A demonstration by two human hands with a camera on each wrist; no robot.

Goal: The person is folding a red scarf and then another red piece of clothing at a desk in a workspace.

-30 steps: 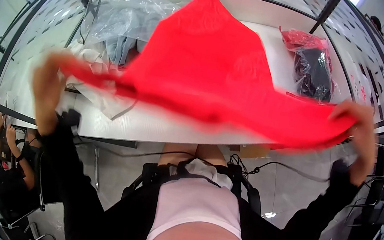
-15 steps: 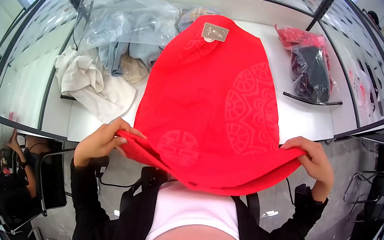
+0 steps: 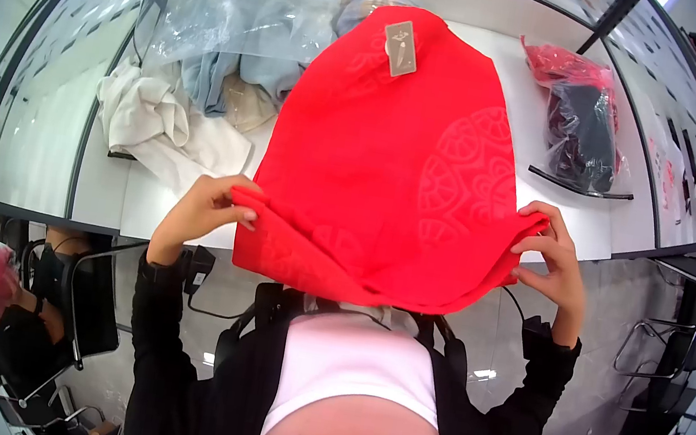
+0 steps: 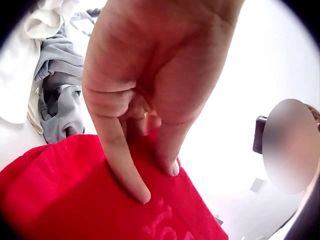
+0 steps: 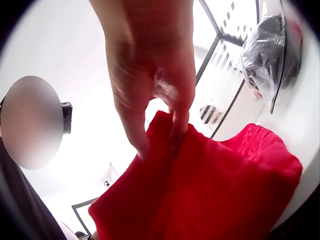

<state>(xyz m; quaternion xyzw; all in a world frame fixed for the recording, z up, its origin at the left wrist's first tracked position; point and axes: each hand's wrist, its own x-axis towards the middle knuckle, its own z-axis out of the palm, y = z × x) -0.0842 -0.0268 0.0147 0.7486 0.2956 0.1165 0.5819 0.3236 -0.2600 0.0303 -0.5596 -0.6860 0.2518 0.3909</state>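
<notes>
A red cloth (image 3: 366, 157) with raised round patterns lies over the white table, its near edge hanging past the table front. A grey-brown tag (image 3: 401, 49) sits near its far end. My left hand (image 3: 198, 209) pinches the near left corner; in the left wrist view the thumb and a finger press on the red cloth (image 4: 90, 185). On the opposite side, my right hand (image 3: 559, 263) holds the near right edge, and the right wrist view shows a fold of it between thumb and fingers. The near edge sags between both hands.
Left of the cloth lie a crumpled white cloth (image 3: 145, 129) and blue-grey clothes under a clear plastic bag (image 3: 253, 10). A bagged dark bundle (image 3: 584, 131) is at the right. Framed panels (image 3: 679, 168) border the table. Another person (image 3: 15, 339) sits at the far left.
The red cloth, flung up and spread between wide-apart hands a second ago, has come down over the table. Since half a second ago, both hands have raised its near edge slightly away from my body.
</notes>
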